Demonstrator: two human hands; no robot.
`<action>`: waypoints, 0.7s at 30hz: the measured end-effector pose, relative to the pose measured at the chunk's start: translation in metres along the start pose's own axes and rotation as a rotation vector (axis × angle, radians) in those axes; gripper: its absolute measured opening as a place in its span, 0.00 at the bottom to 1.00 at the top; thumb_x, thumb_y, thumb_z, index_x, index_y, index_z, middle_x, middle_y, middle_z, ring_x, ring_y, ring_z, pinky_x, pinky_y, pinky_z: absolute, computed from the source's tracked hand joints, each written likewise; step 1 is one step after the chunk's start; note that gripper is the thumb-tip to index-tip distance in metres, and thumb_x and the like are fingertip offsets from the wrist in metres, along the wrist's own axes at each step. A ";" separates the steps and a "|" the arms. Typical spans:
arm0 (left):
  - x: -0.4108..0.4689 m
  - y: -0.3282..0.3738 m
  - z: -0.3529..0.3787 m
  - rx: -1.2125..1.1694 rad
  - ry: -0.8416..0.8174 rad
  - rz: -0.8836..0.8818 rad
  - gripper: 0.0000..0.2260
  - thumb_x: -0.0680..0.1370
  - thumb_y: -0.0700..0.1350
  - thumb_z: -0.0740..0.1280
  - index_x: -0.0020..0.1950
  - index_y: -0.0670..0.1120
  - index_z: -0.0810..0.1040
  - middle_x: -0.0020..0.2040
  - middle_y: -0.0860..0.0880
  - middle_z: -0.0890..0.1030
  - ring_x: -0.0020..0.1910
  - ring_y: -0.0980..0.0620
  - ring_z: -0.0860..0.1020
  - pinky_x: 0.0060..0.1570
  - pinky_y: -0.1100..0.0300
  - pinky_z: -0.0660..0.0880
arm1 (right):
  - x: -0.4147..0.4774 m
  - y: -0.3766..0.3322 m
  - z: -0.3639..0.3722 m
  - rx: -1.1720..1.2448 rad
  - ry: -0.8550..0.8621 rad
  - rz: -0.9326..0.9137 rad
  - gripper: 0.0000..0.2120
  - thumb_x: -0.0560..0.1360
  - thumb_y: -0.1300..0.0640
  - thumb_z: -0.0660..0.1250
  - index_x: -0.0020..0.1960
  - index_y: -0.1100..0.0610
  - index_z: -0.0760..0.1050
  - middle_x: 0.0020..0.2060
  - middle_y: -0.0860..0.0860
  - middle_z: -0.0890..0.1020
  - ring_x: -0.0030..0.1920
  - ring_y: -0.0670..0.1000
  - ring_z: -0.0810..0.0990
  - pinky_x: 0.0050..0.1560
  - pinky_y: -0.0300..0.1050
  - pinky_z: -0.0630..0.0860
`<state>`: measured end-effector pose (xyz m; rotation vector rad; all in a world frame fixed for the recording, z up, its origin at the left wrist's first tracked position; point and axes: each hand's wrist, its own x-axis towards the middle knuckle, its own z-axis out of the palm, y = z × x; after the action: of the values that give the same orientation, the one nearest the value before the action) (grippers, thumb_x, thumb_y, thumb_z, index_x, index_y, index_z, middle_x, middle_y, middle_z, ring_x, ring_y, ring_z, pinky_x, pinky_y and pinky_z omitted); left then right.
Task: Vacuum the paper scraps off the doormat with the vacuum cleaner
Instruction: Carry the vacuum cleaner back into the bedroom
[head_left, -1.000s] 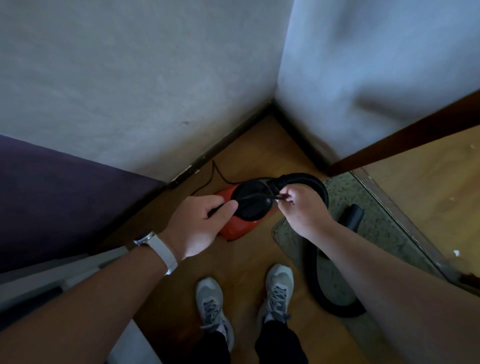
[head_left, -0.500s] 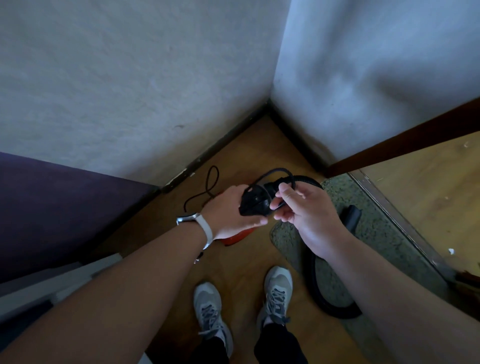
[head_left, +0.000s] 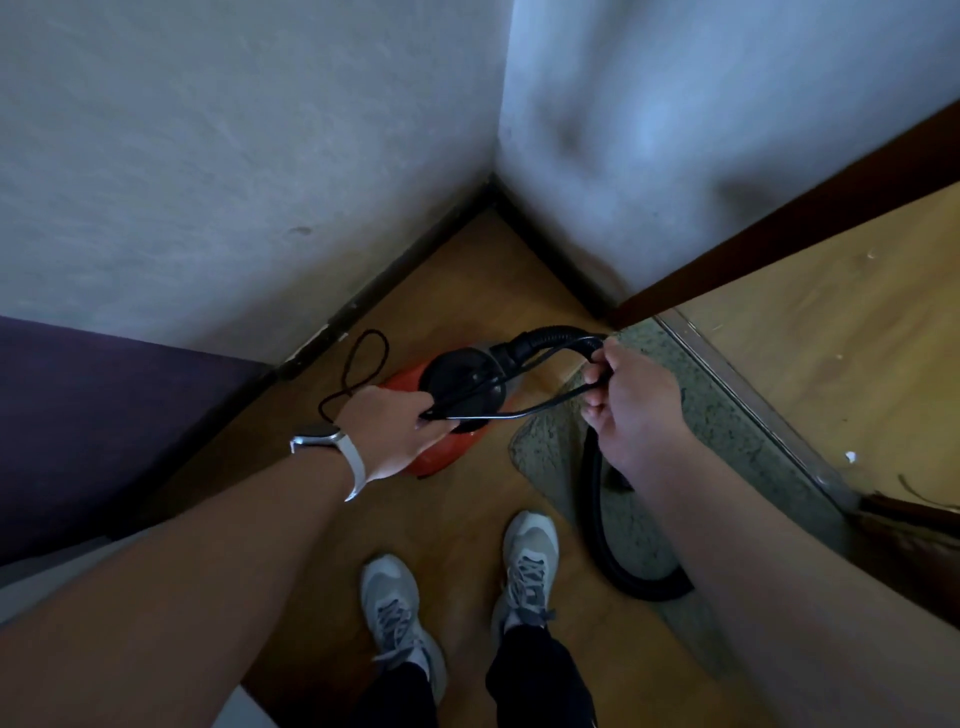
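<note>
Head view, down onto a red-and-black vacuum cleaner (head_left: 462, 379) on the wooden floor (head_left: 467, 525) beside a grey-green doormat (head_left: 727, 431), with the left hand (head_left: 389, 431) gripping a thin black power cord (head_left: 519, 413) atop it and the right hand (head_left: 634, 415) pinching the cord's loop near the black ribbed hose (head_left: 592, 499).

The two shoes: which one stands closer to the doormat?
The right shoe; its outer edge nearly meets the doormat, while the left shoe stands farther off.
</note>
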<state>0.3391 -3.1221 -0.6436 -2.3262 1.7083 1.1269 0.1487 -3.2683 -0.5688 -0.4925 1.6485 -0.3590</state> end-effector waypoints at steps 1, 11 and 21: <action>-0.002 -0.004 0.001 0.030 -0.021 -0.016 0.22 0.80 0.64 0.57 0.41 0.47 0.71 0.33 0.51 0.76 0.34 0.49 0.76 0.32 0.56 0.64 | 0.005 0.002 -0.001 -0.017 0.039 -0.004 0.15 0.83 0.52 0.60 0.39 0.55 0.73 0.28 0.50 0.75 0.25 0.48 0.65 0.29 0.42 0.64; 0.041 -0.004 0.076 -0.091 0.067 -0.261 0.20 0.83 0.60 0.53 0.39 0.47 0.69 0.34 0.47 0.75 0.35 0.46 0.77 0.39 0.48 0.77 | 0.083 0.063 0.014 -0.342 -0.110 -0.270 0.09 0.83 0.55 0.59 0.48 0.55 0.75 0.38 0.50 0.78 0.30 0.47 0.75 0.34 0.44 0.76; 0.082 -0.013 0.134 -0.045 0.242 -0.318 0.18 0.80 0.60 0.60 0.59 0.46 0.69 0.52 0.47 0.75 0.44 0.45 0.77 0.36 0.53 0.74 | 0.152 0.110 0.002 -0.472 -0.212 -0.272 0.08 0.82 0.53 0.60 0.58 0.53 0.75 0.44 0.48 0.79 0.41 0.48 0.82 0.45 0.48 0.82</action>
<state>0.2904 -3.1259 -0.7931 -2.7306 1.3102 0.8672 0.1248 -3.2522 -0.7540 -1.0789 1.4576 -0.1047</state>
